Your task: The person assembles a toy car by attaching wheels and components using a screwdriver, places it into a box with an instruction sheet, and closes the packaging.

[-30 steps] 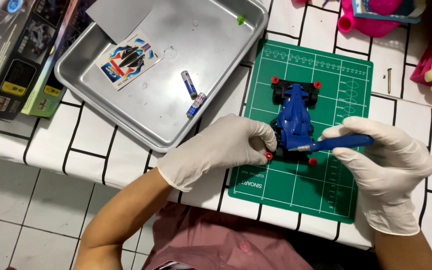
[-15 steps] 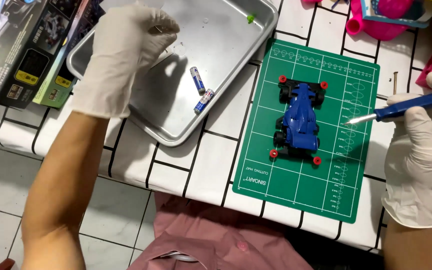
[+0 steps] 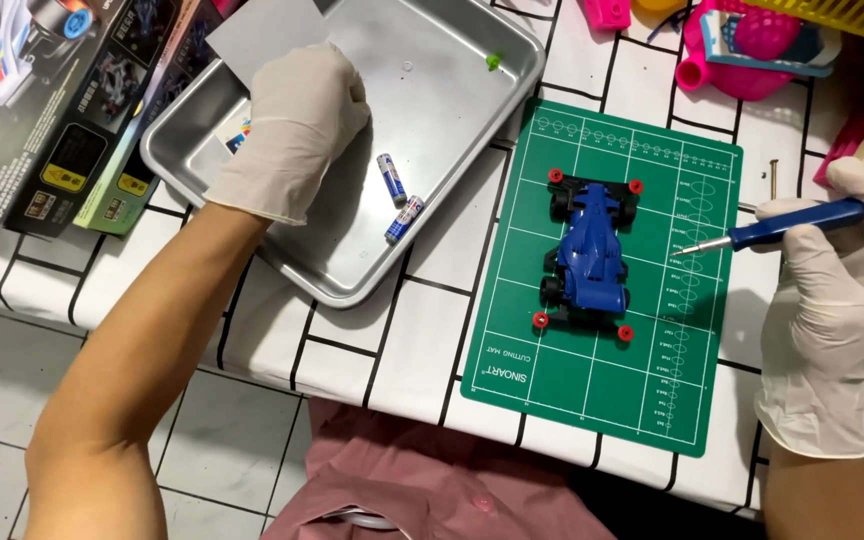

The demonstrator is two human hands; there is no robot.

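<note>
bare green mat below toy car, two batteries loose in tray middle

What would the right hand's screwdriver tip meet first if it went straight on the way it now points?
Probably the blue toy car on the green cutting mat; the screwdriver in the right hand aims left at it, though its height is unclear.

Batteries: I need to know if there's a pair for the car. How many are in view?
2. Both lie in the metal tray: one battery, the other battery just below it. The left hand may hide more.

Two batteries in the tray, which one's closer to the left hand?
The upper battery, lying nearer the left hand; the other battery sits lower, toward the tray's near edge.
</note>
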